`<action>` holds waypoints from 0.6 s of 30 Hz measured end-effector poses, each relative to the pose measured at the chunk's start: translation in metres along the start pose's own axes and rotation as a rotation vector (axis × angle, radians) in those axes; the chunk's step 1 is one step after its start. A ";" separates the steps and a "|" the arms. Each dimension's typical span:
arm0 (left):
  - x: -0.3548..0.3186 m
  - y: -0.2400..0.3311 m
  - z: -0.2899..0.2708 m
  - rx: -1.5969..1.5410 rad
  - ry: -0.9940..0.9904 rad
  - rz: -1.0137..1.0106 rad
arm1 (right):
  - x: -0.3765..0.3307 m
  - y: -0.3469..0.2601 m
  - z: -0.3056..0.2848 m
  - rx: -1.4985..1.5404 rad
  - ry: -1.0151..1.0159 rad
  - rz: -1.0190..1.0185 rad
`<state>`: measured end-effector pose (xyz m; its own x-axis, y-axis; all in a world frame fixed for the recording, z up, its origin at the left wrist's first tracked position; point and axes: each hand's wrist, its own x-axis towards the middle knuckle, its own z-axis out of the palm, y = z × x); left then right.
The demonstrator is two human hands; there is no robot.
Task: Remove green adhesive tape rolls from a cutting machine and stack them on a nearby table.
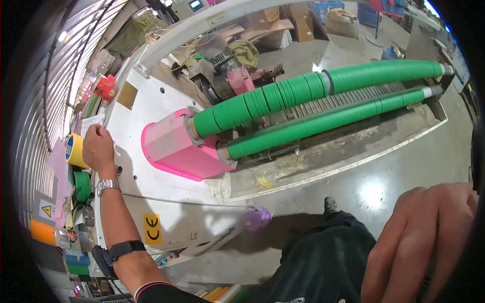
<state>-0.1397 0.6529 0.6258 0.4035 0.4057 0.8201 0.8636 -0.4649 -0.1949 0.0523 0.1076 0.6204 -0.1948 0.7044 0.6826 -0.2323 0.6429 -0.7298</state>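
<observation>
My left hand (pixel 98 149) reaches over the left end of a white machine, its fingers curled in; whatever they hold is too small to make out. Against it is a yellow tape roll (pixel 74 150), and a printed paper slip (pixel 92 121) lies just past the fingertips. My right hand (pixel 422 242) is large and close at the lower right. Its fingers are bent and pressed together, and what is inside them is hidden. Ahead, two long shafts carry green tape rolls: a thicker upper row (pixel 268 98) and a thinner lower row (pixel 323 124). Both run from a pink housing (pixel 184 144).
A green tape roll (pixel 82 186) and an orange roll (pixel 42 232) sit along the left side. A red tape dispenser (pixel 106 88) stands farther up. A pale curved bar (pixel 202 28) arches over the machine. A purple round knob (pixel 257 218) juts out near my legs. Cardboard boxes (pixel 303 25) stand behind.
</observation>
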 end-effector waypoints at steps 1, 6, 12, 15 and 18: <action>0.002 -0.005 -0.004 0.016 -0.052 -0.018 | 0.004 0.008 0.005 0.032 0.001 -0.023; -0.002 -0.011 -0.002 0.014 0.034 -0.026 | -0.019 0.064 -0.003 0.193 0.130 -0.101; 0.001 -0.004 -0.005 0.038 0.048 0.023 | -0.197 0.144 0.018 -0.899 0.494 0.910; 0.000 -0.006 -0.005 0.047 0.064 0.021 | -0.298 0.135 0.040 -1.031 0.334 1.208; -0.001 -0.012 -0.009 0.072 0.053 0.021 | -0.341 0.101 0.065 -0.964 0.274 1.438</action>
<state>-0.1533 0.6508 0.6319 0.4070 0.3532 0.8424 0.8754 -0.4141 -0.2493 0.0331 -0.0871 0.3159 0.4563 0.7840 -0.4208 0.5834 -0.6207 -0.5239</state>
